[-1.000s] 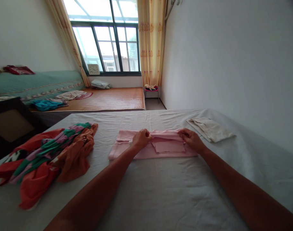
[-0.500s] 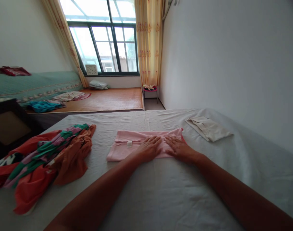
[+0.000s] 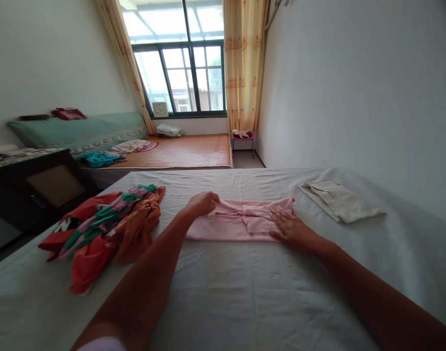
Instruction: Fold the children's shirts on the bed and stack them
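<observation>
A pink garment (image 3: 237, 225), folded into a long strip with a small white label, lies on the white sheet of the bed (image 3: 245, 292) in front of me. My left hand (image 3: 200, 203) is closed on the garment's left end near the label. My right hand (image 3: 291, 228) lies flat and open on its right part, fingers stretched out and pressing the cloth down.
A heap of orange, green and pink clothes (image 3: 106, 224) lies at the left of the bed. A folded beige cloth (image 3: 340, 200) sits at the right near the wall. Beyond are a dark cabinet (image 3: 40, 187), a second bed with a straw mat (image 3: 186, 151) and a window.
Half a second ago both hands lay flat side by side on the pink garment. My left hand has slid to its left end and closed on it; the right stays flat.
</observation>
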The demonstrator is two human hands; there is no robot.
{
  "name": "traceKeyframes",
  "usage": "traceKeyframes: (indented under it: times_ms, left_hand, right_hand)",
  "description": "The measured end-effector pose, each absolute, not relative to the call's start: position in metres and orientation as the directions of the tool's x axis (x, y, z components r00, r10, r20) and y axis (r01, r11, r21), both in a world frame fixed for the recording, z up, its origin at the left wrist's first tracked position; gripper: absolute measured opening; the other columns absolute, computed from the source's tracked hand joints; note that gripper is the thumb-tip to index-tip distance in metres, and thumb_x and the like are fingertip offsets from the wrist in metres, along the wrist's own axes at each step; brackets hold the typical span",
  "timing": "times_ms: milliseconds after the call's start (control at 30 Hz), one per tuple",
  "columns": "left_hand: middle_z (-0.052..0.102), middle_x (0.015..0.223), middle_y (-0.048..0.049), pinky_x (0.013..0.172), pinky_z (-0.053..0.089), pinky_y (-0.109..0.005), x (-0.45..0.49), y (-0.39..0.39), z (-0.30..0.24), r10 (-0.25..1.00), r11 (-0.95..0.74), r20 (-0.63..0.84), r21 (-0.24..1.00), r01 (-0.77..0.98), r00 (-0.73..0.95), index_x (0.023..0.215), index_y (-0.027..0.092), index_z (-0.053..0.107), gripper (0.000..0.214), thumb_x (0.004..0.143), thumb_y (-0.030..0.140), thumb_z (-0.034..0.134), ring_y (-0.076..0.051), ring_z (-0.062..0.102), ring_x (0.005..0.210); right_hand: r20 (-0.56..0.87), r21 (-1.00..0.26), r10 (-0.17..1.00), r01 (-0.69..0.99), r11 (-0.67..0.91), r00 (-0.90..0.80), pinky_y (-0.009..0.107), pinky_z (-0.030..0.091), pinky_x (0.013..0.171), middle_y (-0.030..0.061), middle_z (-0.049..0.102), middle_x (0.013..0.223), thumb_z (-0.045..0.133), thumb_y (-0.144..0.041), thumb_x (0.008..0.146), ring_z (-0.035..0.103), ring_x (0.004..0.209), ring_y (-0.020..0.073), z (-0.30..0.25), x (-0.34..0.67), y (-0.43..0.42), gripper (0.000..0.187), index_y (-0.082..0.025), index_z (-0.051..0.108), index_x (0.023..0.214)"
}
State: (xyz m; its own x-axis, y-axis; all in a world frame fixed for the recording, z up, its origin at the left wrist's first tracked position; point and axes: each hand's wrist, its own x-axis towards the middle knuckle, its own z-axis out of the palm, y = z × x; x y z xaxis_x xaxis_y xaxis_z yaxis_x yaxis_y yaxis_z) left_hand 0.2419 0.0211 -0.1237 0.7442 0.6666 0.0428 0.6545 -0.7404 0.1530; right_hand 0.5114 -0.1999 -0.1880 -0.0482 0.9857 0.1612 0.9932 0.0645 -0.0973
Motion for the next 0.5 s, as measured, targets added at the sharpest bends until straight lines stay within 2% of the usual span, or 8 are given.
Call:
traceKeyframes:
  times_ms: [100,167,233,367,500]
  left_hand:
    - [0.070,0.089,-0.0016,0.069,0.045,-0.022,0.206,0.051,-0.116,0.588,-0.753,-0.196,0.222,0.619,0.785,0.093,0.021,0.071,0.030,0.066,0.017,0.059,-0.017,0.063,0.081]
    - [0.070,0.088,-0.0018,0.067,0.045,-0.021,0.194,0.057,-0.116,0.527,-0.774,-0.257,0.250,0.582,0.810,0.092,0.018,0.070,0.032,0.062,0.016,0.060,-0.016,0.062,0.079]
    - [0.070,0.087,-0.0022,0.064,0.044,-0.021,0.191,0.054,-0.117,0.527,-0.790,-0.231,0.220,0.572,0.818,0.091,0.018,0.070,0.032,0.060,0.016,0.061,-0.016,0.061,0.076]
    - [0.069,0.079,-0.0010,0.060,0.041,-0.023,0.196,0.042,-0.113,0.611,-0.769,-0.160,0.111,0.629,0.775,0.084,0.021,0.070,0.024,0.063,0.020,0.059,-0.016,0.059,0.068]
    - [0.069,0.082,-0.0005,0.060,0.039,-0.023,0.196,0.038,-0.110,0.630,-0.760,-0.173,0.064,0.646,0.757,0.087,0.023,0.070,0.029,0.061,0.019,0.059,-0.017,0.060,0.071]
  right_hand:
    - [0.183,-0.097,0.981,0.992,0.078,-0.059,0.047,0.028,0.110,0.0150,0.035,0.147,0.033,-0.061,0.090,0.030,0.137,0.0285,-0.192,0.514,-0.199,0.070,-0.015,0.038,0.143]
    - [0.199,-0.097,0.978,0.991,0.087,-0.067,0.048,0.029,0.109,0.0147,0.036,0.147,0.034,-0.059,0.090,0.031,0.136,0.0288,-0.192,0.515,-0.198,0.068,-0.015,0.040,0.142]
    - [0.219,-0.102,0.973,0.990,0.096,-0.072,0.048,0.031,0.108,0.0141,0.041,0.144,0.035,-0.053,0.092,0.036,0.134,0.0284,-0.191,0.517,-0.196,0.061,-0.015,0.044,0.139]
    - [0.306,-0.152,0.949,0.980,0.132,-0.080,0.047,0.038,0.104,0.0118,0.056,0.132,0.038,-0.037,0.093,0.050,0.124,0.0265,-0.187,0.523,-0.192,0.044,-0.018,0.057,0.128]
    - [0.359,-0.210,0.930,0.964,0.161,-0.078,0.046,0.041,0.102,0.0109,0.060,0.127,0.041,-0.029,0.092,0.054,0.120,0.0258,-0.186,0.524,-0.190,0.038,-0.019,0.061,0.122]
